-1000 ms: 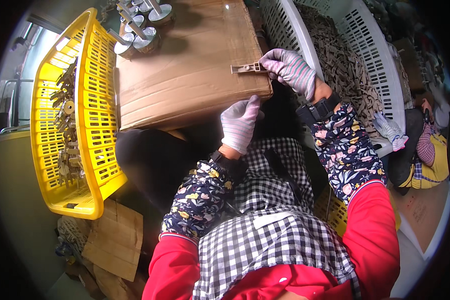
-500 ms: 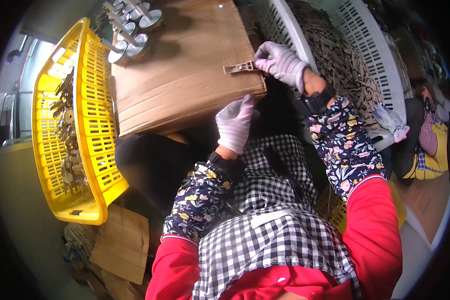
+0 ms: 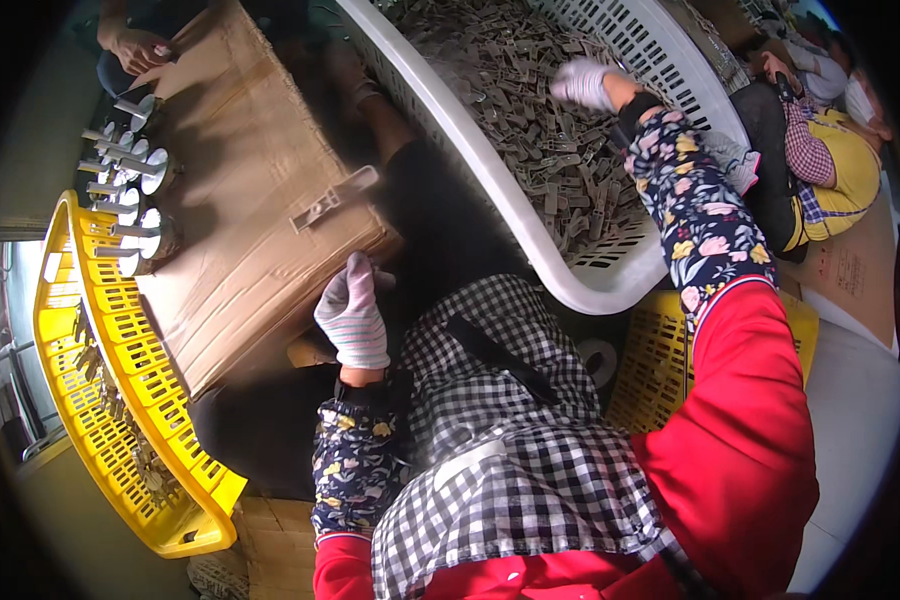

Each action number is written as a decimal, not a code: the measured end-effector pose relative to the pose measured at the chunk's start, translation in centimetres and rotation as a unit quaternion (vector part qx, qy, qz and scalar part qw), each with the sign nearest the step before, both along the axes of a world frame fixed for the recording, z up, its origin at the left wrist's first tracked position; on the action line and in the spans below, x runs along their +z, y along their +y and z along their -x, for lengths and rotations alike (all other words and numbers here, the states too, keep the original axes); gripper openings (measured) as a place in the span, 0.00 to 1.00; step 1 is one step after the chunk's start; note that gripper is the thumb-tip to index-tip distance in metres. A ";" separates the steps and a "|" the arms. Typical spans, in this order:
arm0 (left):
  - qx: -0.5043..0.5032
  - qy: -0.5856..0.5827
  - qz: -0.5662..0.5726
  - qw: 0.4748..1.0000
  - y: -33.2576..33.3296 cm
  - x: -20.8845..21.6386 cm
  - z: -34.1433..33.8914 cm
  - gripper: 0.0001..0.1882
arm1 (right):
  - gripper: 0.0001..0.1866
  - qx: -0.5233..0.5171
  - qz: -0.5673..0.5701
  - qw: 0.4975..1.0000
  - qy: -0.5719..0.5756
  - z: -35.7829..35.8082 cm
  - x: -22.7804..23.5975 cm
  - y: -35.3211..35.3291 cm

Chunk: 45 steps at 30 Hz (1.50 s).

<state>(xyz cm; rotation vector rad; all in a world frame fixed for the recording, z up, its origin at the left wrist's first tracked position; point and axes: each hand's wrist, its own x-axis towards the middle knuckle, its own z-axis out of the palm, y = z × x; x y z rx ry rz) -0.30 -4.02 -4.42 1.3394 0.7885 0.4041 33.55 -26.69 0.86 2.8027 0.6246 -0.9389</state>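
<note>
My left hand (image 3: 355, 318), in a striped knit glove, is closed just off the near edge of a cardboard box (image 3: 240, 130). Its thumb and fingers press together, and anything between them is too small to make out. On the box's near right corner lies a flat metal clip piece (image 3: 335, 198), partly overhanging the edge. My right hand (image 3: 582, 85), gloved alike, reaches over a white perforated basket (image 3: 560, 280) filled with loose metal clip pieces (image 3: 530, 110). That hand is slightly smeared, and its fingertips are hard to see against the pieces.
Several round metal discs with upright posts (image 3: 135, 190) stand along the box's left side. Left of it is a yellow basket (image 3: 205, 500) holding metal parts. Another person's hand (image 3: 135, 48) is at the box's far end. People sit at the far right, near a grey glove (image 3: 732, 160).
My right hand has left the clip piece at the box corner and moved over the white basket. My left hand stays closed near the box edge. The whole view has swung to the right.
</note>
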 end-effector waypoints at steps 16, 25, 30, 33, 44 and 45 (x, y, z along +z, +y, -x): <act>-0.030 -0.003 0.007 1.000 0.5 0.0 0.4 0.17 | 0.20 -0.019 0.062 0.988 -0.142 1.2 -12.1 -6.2; -0.030 -0.011 0.045 0.998 1.0 0.3 0.8 0.17 | 0.19 -0.036 -0.454 0.890 -0.027 8.1 5.1 6.5; -0.051 -0.012 0.059 0.997 1.1 0.1 0.6 0.17 | 0.11 0.043 -0.565 0.817 0.106 12.7 4.6 15.8; -0.043 -0.025 0.077 0.996 0.9 0.1 0.6 0.17 | 0.11 -0.041 -0.573 0.788 0.220 13.9 2.8 18.5; -0.040 -0.006 0.091 0.995 0.8 0.4 0.7 0.17 | 0.11 -0.164 -0.518 0.764 0.348 12.5 -1.7 20.3; -0.031 -0.011 0.093 0.995 0.8 0.4 0.7 0.17 | 0.11 -0.163 -0.518 0.763 0.349 12.5 -1.6 20.4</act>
